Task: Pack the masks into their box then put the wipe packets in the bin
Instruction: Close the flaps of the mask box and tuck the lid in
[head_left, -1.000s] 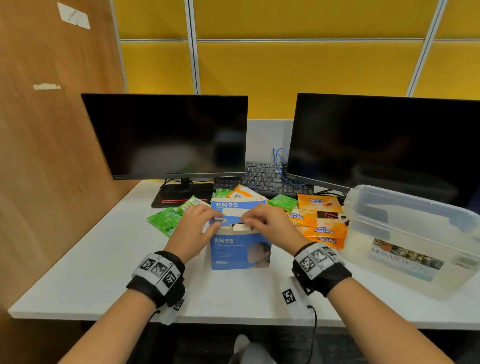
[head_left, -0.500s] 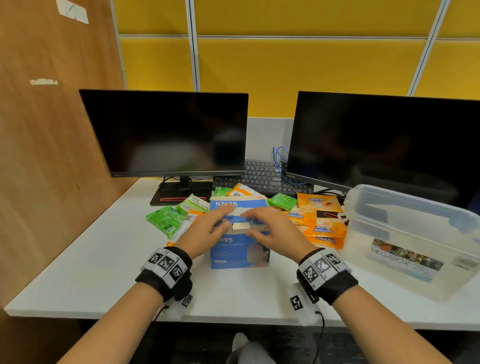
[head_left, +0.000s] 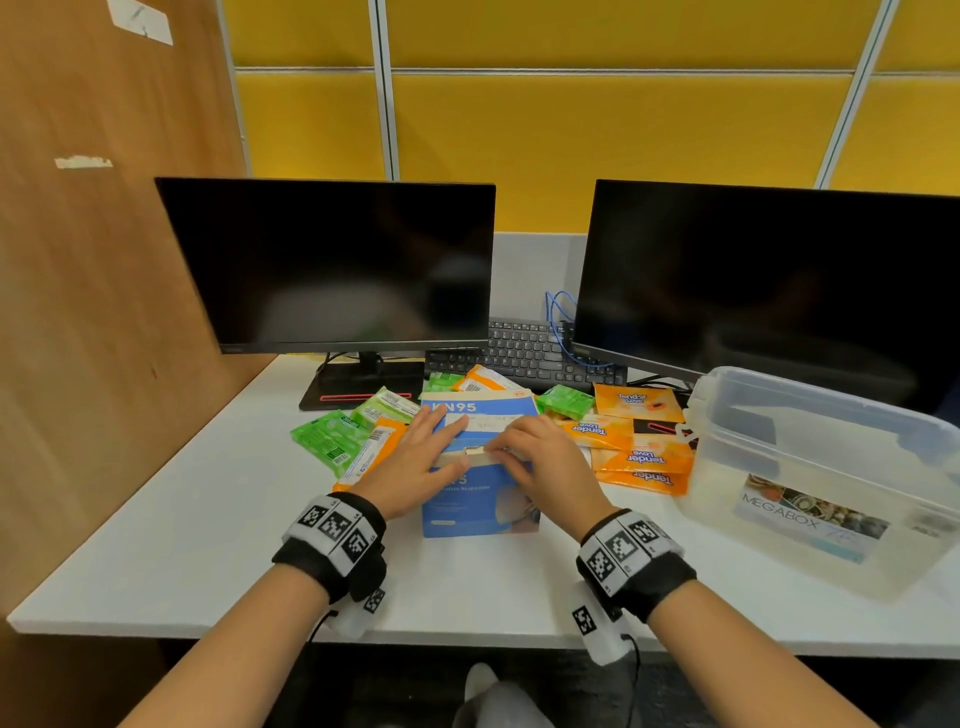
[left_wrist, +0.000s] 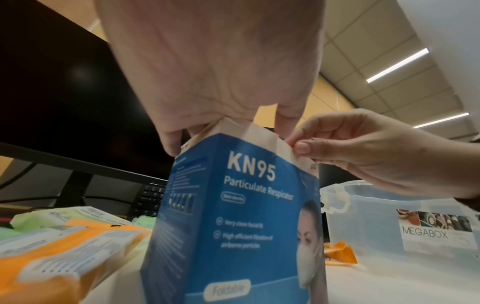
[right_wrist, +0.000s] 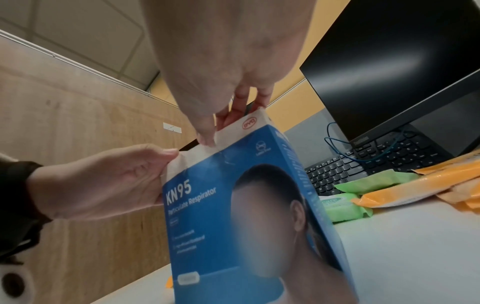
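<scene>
The blue KN95 mask box (head_left: 478, 501) (left_wrist: 233, 216) (right_wrist: 233, 205) stands upright mid-desk. Its lid is folded down over the top. My left hand (head_left: 426, 447) (left_wrist: 207, 72) lies flat across the lid's left side with straight fingers, the thumb on the front edge. My right hand (head_left: 519, 447) (left_wrist: 350, 144) pinches the white front flap at the box's top edge. Green wipe packets (head_left: 332, 441) lie left of the box and orange wipe packets (head_left: 644, 457) right of it. The clear plastic bin (head_left: 810, 410) stands open at the right. No masks show.
Two dark monitors (head_left: 332, 265) (head_left: 769, 280) and a black keyboard (head_left: 524, 348) stand behind the packets. A wooden partition (head_left: 104, 260) walls off the left side. The desk's front edge (head_left: 441, 636) runs just under my wrists.
Both hands went from curled fingers working at the box's open top to lying over it. The lid has come down onto the top.
</scene>
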